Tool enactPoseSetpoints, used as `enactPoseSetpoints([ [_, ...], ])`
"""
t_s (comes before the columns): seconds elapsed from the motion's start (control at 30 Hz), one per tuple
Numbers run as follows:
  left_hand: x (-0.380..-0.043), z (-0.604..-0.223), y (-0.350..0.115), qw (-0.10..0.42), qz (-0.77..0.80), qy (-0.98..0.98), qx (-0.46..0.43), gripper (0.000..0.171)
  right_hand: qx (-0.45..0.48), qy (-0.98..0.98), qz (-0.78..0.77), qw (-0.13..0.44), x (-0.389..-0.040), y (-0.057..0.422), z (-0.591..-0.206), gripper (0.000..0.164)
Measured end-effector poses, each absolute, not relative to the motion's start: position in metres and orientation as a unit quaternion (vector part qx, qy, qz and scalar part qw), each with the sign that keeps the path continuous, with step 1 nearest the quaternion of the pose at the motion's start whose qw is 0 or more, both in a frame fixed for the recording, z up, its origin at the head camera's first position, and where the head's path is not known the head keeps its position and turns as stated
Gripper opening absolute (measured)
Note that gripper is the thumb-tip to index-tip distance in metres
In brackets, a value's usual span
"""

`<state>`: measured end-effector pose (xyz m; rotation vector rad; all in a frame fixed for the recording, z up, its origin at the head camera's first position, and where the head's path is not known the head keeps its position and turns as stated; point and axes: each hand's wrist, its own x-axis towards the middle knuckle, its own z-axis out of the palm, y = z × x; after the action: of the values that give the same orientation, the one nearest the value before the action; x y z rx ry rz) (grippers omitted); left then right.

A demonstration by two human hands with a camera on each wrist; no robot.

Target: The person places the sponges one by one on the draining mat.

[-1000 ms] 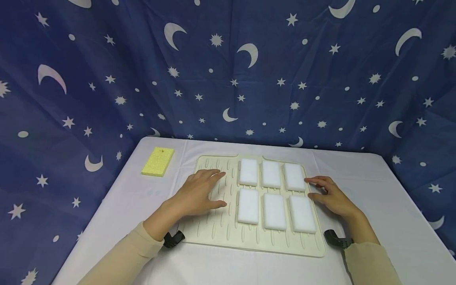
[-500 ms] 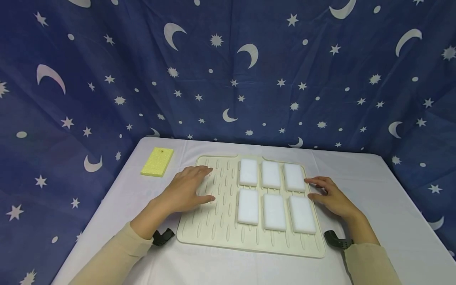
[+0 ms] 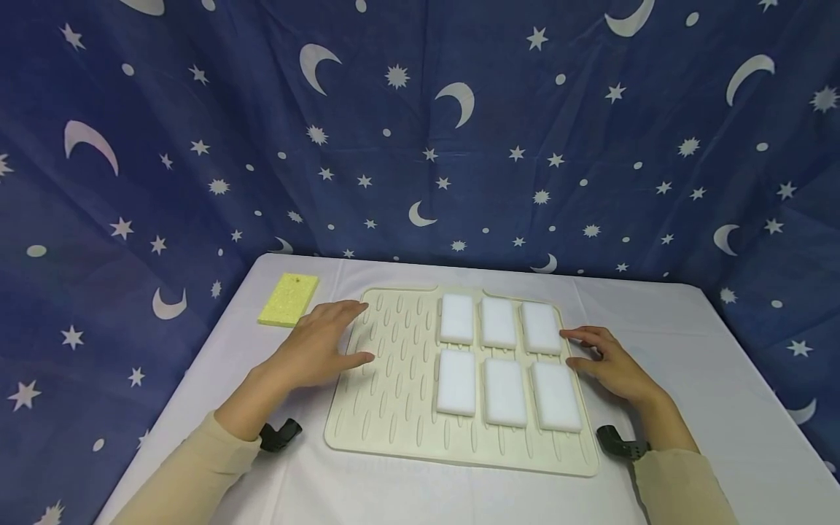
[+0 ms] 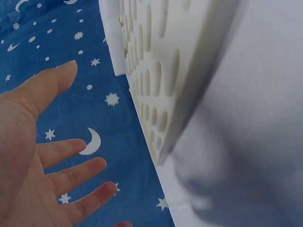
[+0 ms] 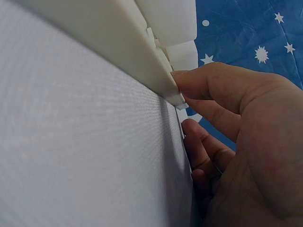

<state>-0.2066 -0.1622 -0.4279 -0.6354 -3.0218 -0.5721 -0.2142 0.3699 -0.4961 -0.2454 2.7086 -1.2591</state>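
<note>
A cream ribbed drying mat lies flat on the table, with several white rectangular sponges in two rows on its right part. My left hand hovers by the mat's left edge, fingers spread and holding nothing; the left wrist view shows the fingers apart from the mat. At the mat's right edge, my right hand rests with its thumb and fingertips against the rim, beside the white sponges. A yellow sponge lies off the mat, just beyond my left hand.
A white cloth covers the table. Behind and on both sides hangs a dark blue curtain with moons and stars. Black wrist cameras are worn on both arms.
My left hand has moved left, from above the mat's ribbed left part to its left edge. The right hand, the mat and the sponges have stayed in place.
</note>
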Motion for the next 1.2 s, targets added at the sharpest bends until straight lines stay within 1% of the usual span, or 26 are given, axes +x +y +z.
enactPoseSetpoints([
  [0.33,-0.21,-0.428,-0.176,0.007,-0.182,-0.964,-0.193,0.089,-0.083,0.901,-0.421,0.07,-0.214,0.369,-0.496,0.056],
  [0.73,-0.22,-0.424,-0.193,-0.009,-0.186,-0.963,-0.196,0.087,-0.087,0.898,-0.425,0.07,-0.214,0.369,-0.496,0.056],
  [1.2,-0.24,-0.431,-0.219,-0.012,-0.179,-0.963,-0.201,0.086,-0.089,0.899,-0.423,0.069,-0.213,0.369,-0.496,0.055],
])
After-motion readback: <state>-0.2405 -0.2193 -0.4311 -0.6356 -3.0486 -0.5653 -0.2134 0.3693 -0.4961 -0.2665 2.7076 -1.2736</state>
